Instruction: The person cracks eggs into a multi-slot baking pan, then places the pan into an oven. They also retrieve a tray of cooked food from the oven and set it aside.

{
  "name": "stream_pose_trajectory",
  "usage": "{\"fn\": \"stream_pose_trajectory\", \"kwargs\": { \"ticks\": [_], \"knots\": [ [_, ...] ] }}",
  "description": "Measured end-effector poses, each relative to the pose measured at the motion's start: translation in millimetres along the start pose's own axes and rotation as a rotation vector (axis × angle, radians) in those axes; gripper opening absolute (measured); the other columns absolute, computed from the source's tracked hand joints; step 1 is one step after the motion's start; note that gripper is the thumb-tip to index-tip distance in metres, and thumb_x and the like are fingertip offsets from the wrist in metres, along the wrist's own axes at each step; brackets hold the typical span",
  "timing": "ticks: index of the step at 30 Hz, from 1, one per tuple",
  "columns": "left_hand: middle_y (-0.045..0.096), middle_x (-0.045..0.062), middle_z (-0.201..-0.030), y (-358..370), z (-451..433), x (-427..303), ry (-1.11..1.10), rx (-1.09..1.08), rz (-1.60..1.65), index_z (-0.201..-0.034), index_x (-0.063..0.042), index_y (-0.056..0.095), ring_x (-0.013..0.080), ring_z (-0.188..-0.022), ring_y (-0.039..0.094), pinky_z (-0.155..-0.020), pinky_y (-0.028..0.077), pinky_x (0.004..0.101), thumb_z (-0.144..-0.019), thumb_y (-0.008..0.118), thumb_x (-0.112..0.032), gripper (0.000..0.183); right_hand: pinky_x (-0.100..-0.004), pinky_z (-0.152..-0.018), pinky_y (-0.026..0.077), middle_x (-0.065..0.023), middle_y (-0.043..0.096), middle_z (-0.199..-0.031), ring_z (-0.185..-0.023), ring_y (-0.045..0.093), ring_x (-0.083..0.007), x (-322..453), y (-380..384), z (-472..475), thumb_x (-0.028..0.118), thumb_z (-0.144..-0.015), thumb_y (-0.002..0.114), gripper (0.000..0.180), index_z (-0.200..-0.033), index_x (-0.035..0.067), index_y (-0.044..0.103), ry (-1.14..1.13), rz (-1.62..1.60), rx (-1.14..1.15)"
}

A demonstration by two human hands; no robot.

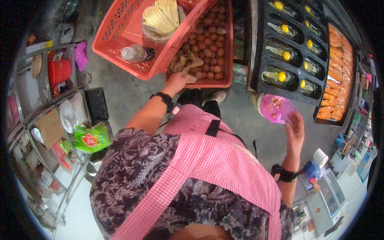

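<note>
My left hand [177,81] is at the near edge of a red plastic crate [207,85] full of brown eggs [207,52]. Its fingers grip crumpled brown paper [189,63] that lies over the eggs at the left corner. On the right, my right hand [295,124] pinches the edge of a pink plastic bag [277,112]. Broken eggshells [276,104] show through the bag, which lines a round container. Just beyond it, a black baking mould [295,69] holds raw cracked eggs, one yolk in each oval hollow.
A second red crate [120,54] overlaps the eggs, holding wooden skewers [163,15] and a bottle [133,54]. Right of the mould, a tray [331,123] carries orange-glazed skewered food [336,75]. Metal shelves [64,93] with a green pouch [91,138] stand at left.
</note>
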State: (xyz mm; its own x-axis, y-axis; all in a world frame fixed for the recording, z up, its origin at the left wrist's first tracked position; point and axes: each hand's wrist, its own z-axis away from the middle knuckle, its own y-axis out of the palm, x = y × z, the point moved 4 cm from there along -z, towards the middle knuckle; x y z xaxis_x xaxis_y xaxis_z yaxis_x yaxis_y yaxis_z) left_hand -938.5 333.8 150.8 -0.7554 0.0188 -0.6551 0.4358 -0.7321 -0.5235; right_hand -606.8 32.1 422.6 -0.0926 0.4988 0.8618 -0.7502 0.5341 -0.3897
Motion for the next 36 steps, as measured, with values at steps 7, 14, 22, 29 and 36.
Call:
{"fn": "stream_pose_trajectory", "kwargs": {
  "ticks": [7, 14, 22, 29, 36],
  "knots": [
    [0.055, 0.002, -0.087, -50, 42, -98, 0.095, 0.005, 0.645, -0.087, -0.004, 0.052, 0.0112, -0.076, 0.053, -0.070, 0.047, 0.0259, -0.081, 0.063, -0.005, 0.012, -0.0371, -0.101, 0.040, -0.0179, 0.049, -0.131, -0.123, 0.046, -0.0331, 70, 116, -66, 0.007, -0.073, 0.070, 0.060, -0.129, 0.011, 0.050, -0.415, 0.266, 0.486],
    [0.057, 0.006, -0.103, -62, 61, -224, 0.270, 0.256, 1.131, -0.099, -0.006, 0.045, 0.0169, -0.095, 0.059, -0.080, 0.053, 0.0306, -0.082, 0.063, 0.002, 0.027, -0.0336, -0.080, 0.052, -0.0129, 0.064, -0.096, -0.093, 0.062, -0.0253, 84, 171, -108, 0.002, -0.082, 0.056, 0.032, -0.113, 0.001, 0.056, -0.118, 0.081, 0.555],
    [0.055, 0.012, -0.091, -71, 64, -312, 0.942, -0.290, 0.202, -0.095, -0.003, 0.057, 0.0274, -0.081, 0.057, -0.074, 0.047, 0.0311, -0.072, 0.071, -0.004, 0.027, -0.0318, -0.089, 0.047, -0.0128, 0.056, -0.119, -0.105, 0.057, -0.0206, 120, 141, -118, -0.003, -0.090, 0.042, 0.042, -0.131, 0.001, 0.044, 0.191, -0.931, 0.489],
    [0.057, 0.008, -0.116, -23, 29, -353, 0.422, 0.364, 1.021, -0.121, -0.001, 0.053, 0.0193, -0.104, 0.056, -0.092, 0.044, 0.0314, -0.085, 0.051, 0.001, 0.036, -0.0274, -0.083, 0.048, -0.0097, 0.063, -0.104, -0.095, 0.057, -0.0126, 136, 86, -155, 0.010, -0.088, 0.058, 0.033, -0.121, 0.007, 0.058, -0.653, 0.089, 0.120],
    [0.052, 0.011, -0.127, 0, -13, -359, 0.377, 0.464, 1.079, -0.127, 0.000, 0.046, 0.0239, -0.119, 0.049, -0.099, 0.039, 0.0359, -0.085, 0.058, -0.008, 0.045, -0.0250, -0.066, 0.051, -0.0070, 0.068, -0.094, -0.075, 0.063, -0.0122, 75, -66, -286, 0.003, -0.080, 0.062, 0.023, -0.103, 0.004, 0.065, -0.261, 0.178, -0.033]
  ]
}}
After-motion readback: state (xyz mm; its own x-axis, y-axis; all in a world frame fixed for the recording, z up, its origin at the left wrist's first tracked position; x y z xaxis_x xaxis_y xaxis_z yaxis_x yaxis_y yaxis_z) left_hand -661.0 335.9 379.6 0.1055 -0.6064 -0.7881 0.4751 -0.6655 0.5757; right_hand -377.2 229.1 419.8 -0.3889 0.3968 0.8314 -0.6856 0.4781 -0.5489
